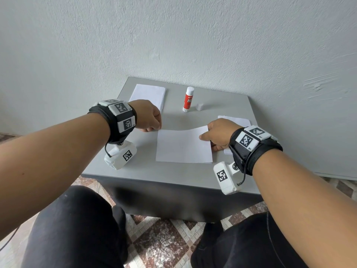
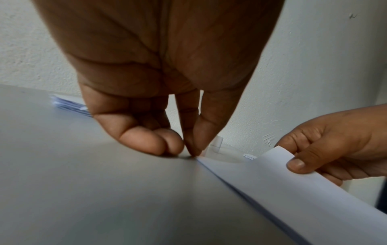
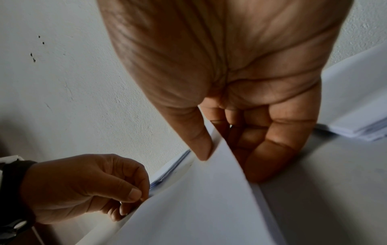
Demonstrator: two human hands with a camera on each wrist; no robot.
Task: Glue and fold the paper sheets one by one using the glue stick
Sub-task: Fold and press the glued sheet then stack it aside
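A white paper sheet (image 1: 183, 149) lies in the middle of the grey table (image 1: 146, 171). My left hand (image 1: 156, 128) pinches its far left corner low at the tabletop, thumb against forefinger (image 2: 193, 149). My right hand (image 1: 205, 137) pinches the far right corner, thumb (image 3: 201, 142) on top and fingers underneath, and that corner is raised off the table so the far edge curves upward. The red and white glue stick (image 1: 188, 99) stands upright behind the sheet, with its small pale cap (image 1: 200, 106) lying beside it.
A stack of white sheets (image 1: 148, 92) lies at the back left of the table. A lower pile of white paper (image 1: 234, 120) sits at the right, behind my right hand. The wall stands directly behind the table; patterned floor lies below its front edge.
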